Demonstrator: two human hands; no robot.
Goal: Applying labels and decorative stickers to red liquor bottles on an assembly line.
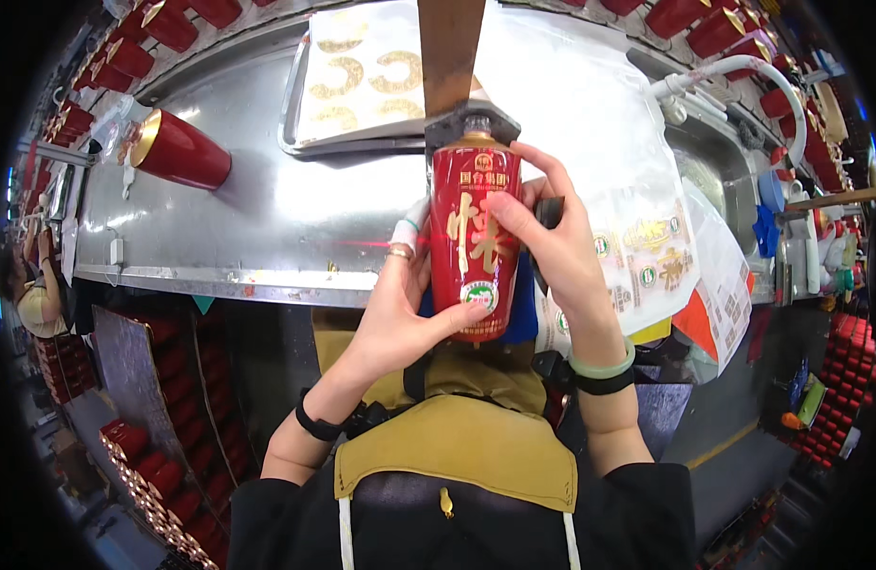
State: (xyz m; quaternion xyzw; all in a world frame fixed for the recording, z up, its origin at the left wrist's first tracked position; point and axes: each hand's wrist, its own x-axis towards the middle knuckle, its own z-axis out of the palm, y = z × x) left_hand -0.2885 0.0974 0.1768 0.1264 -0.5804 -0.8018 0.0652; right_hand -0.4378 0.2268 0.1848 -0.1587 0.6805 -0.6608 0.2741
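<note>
A red bottle [468, 252] with gold lettering, a gold shoulder and a small green-and-white round emblem near its base is between my two hands, neck pointing away from me. My left hand [395, 318], with a wrapped finger and a ring, grips its lower left side, thumb across the front by the emblem. From the upper right, my right hand [561, 228] closes round it, thumb on the gold lettering. A small dark piece [549, 213] shows at my right palm; its kind cannot be made out. The bottle's neck lies against a dark holder [447, 123] on a wooden bar.
Another red bottle [183, 152] lies at left on the metal bench [267, 218]. A tray [291, 104] holds a sheet of gold C-shaped decals. Decal sheets [647, 252] spread over white film at right, near a sink [708, 157] and a pale hose [742, 66]. Red bottles line the far edge.
</note>
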